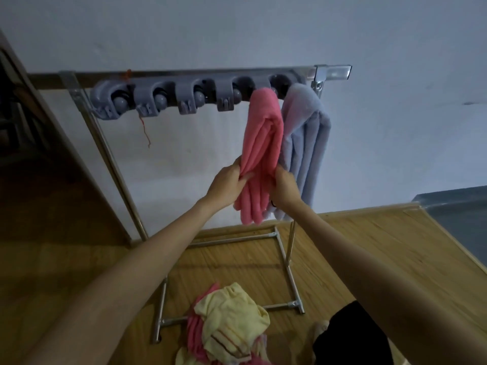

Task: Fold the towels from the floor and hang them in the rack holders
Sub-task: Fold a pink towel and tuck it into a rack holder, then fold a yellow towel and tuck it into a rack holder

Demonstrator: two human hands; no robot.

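While hanging from the second holder from the right on the rack (168, 75), pink towel (261, 143) folded into long pleats, top tucked up into the holder, bottom dangling well above the floor (369, 254). Left hand (228, 184) clamped onto the left edge of that pink towel about two thirds down, fingers curled into the fabric. Right hand (283, 185) gripping the right edge at the same height, thumb side against the cloth, fingers wrapped behind and mostly hidden. Both arms stretched out and up toward it.

Just beside it on the right, touching along the side, blue towel (305, 143) hung from the end holder, also folded in long pleats, reaching about as low as the pink one.

Holder strip (163, 100) grey plastic, bolted to the metal top bar, four holders on the left with nothing in them, little round rollers showing. Thin red thread (144, 130) dangling off the second one from the left.

Down on the wooden floor, between the rack's feet, heap of towels (232, 327) still unfolded: pale yellow one with stripes on top, pink ones under and around it. Bit of black clothing (350, 335) bottom right. Plain wall (263, 30) behind everything.
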